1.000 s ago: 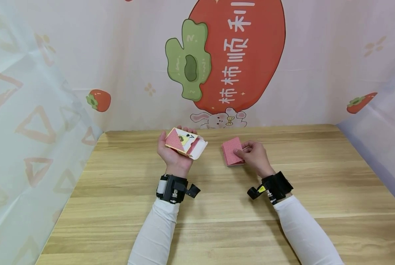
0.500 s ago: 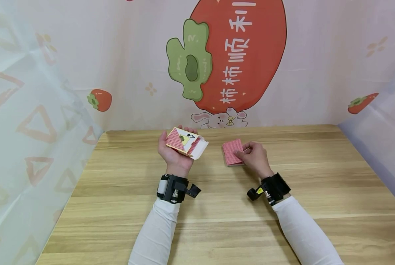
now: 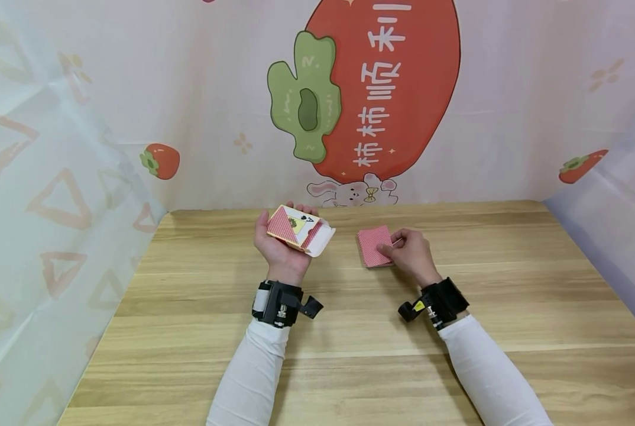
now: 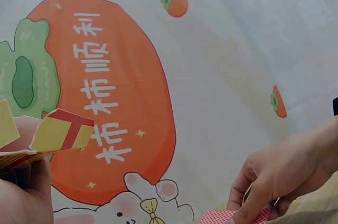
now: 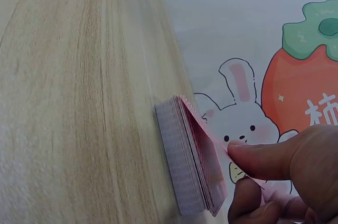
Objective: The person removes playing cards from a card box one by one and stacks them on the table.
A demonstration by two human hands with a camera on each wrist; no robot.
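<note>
In the head view my left hand point(image 3: 284, 260), palm up, holds a playing-card box point(image 3: 296, 226) above the table. The box has a red pattern and an ace of spades picture, and its white end flap stands open toward the right. To the right, a deck of red-backed playing cards point(image 3: 373, 244) sits on the table. My right hand point(image 3: 412, 253) pinches the near right edge of the top of the deck between thumb and fingers. The right wrist view shows the pinched upper card edge bent away from the thick stack point(image 5: 182, 163) beneath it.
The wooden table point(image 3: 339, 367) reaches back to a pale cloth backdrop point(image 3: 216, 89) printed with a large persimmon and a rabbit. Cloth also hangs along both sides. Each wrist wears a black camera strap point(image 3: 277, 303).
The top of the deck has come down and lines up more closely with the cards under it. My right hand has barely shifted, and the left hand with the box stays in place.
</note>
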